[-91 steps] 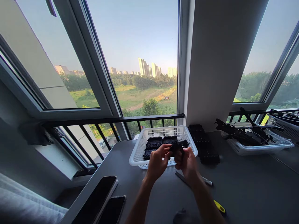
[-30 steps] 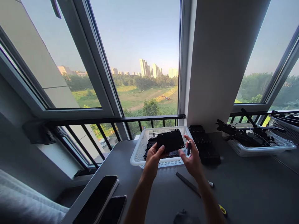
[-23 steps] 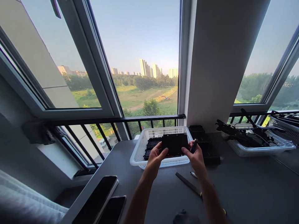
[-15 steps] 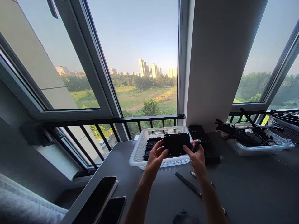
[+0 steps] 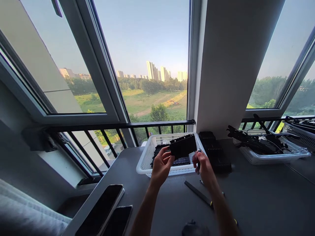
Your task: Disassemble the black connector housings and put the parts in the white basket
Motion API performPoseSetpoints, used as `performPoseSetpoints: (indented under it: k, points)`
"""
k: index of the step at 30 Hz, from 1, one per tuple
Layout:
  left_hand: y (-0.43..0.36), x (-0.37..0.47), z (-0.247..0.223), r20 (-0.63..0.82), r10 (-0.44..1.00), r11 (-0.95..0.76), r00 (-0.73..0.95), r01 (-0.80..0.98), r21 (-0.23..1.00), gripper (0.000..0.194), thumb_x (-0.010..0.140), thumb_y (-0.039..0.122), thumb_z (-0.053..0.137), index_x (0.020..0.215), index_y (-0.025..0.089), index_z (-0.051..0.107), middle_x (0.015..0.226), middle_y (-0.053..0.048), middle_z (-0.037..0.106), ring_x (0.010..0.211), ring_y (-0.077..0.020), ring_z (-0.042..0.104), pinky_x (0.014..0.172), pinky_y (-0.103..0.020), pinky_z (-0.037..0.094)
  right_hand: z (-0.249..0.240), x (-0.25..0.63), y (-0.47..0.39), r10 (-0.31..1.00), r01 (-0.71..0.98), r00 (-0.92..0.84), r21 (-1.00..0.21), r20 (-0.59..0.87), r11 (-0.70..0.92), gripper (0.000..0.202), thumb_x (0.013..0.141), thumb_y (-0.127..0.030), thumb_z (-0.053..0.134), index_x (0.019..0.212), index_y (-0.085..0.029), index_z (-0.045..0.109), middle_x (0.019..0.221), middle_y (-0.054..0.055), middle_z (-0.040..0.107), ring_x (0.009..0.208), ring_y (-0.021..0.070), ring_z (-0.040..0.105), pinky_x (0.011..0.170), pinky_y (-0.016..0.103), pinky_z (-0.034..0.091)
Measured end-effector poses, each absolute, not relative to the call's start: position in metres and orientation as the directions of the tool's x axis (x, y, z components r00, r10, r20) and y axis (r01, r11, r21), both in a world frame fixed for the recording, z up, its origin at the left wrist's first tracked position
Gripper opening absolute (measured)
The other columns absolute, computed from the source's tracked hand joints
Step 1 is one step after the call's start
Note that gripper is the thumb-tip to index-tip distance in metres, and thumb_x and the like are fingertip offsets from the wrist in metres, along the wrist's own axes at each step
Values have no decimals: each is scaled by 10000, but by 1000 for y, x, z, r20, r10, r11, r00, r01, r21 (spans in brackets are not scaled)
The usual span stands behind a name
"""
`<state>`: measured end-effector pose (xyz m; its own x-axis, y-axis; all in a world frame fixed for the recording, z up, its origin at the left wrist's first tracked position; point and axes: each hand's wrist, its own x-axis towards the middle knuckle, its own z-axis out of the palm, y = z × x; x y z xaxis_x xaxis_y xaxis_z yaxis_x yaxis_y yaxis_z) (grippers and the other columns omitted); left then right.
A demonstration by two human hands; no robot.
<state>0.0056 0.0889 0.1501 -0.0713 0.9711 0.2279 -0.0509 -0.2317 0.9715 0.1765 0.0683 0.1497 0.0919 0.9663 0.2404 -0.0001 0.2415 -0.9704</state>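
A flat black rectangular panel (image 5: pixel 183 147) with small tabs along its edge is gripped at its left side by my left hand (image 5: pixel 161 165), over the basket. My right hand (image 5: pixel 204 164) is closed around a small dark tool with a shiny tip (image 5: pixel 199 150), just off the panel's right edge; its exact kind is unclear. Beneath both sits a white plastic basket (image 5: pixel 144 164) with more black slotted parts (image 5: pixel 182 161) inside, partly hidden by the panel and my hands.
Black parts are stacked (image 5: pixel 216 154) right of the basket. Further right, a white basket (image 5: pixel 261 159) holds black strips and wires. A dark flat strip (image 5: pixel 198 193) lies near my right forearm. Two phone-like slabs (image 5: pixel 102 206) (image 5: pixel 119 221) rest at the left table edge.
My right hand has let go of the panel and turned the small tool's shiny tip towards it. The panel, now in my left hand alone, has tilted.
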Motion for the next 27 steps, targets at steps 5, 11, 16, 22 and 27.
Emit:
performPoseSetpoints:
  k: [5, 11, 16, 22, 27]
  points:
    - [86, 6, 152, 303, 951, -304, -61, -2, 953, 402, 755, 305, 651, 1112, 183, 513, 985, -74, 701, 912, -226, 701, 885, -397, 530, 142, 156, 74, 966, -342, -255, -931, -42, -131, 325, 728, -517, 462, 629, -220, 376, 550, -59, 313, 506, 98, 234, 448, 220, 169]
    - [85, 7, 151, 402, 915, -399, -34, 74, 914, 348, 796, 258, 625, 1126, 189, 539, 999, -75, 702, 955, -216, 693, 902, -379, 534, 138, 140, 76, 918, -415, -375, -861, -133, -294, 282, 618, -478, 458, 570, -220, 357, 519, -65, 284, 484, 85, 204, 436, 219, 124]
    - [83, 8, 148, 475, 880, -467, 2, 189, 864, 313, 831, 256, 599, 1136, 198, 558, 991, -72, 710, 971, -216, 691, 872, -361, 553, 137, 137, 75, 901, -443, -399, -825, -170, -351, 279, 591, -468, 467, 562, -224, 336, 505, -74, 257, 467, 78, 175, 425, 222, 93]
    - [82, 11, 148, 496, 866, -494, 61, 245, 834, 296, 843, 240, 583, 1135, 199, 564, 1001, -72, 717, 935, -213, 706, 845, -347, 567, 138, 138, 77, 903, -501, -389, -781, -182, -374, 313, 598, -481, 474, 566, -227, 296, 502, -79, 250, 460, 75, 175, 420, 217, 95]
    - [81, 13, 148, 487, 871, -487, 70, 253, 836, 298, 839, 251, 588, 1131, 193, 564, 993, -75, 720, 949, -218, 705, 847, -347, 570, 140, 140, 77, 895, -526, -407, -754, -185, -395, 314, 603, -461, 489, 575, -229, 280, 493, -87, 242, 455, 73, 143, 419, 221, 73]
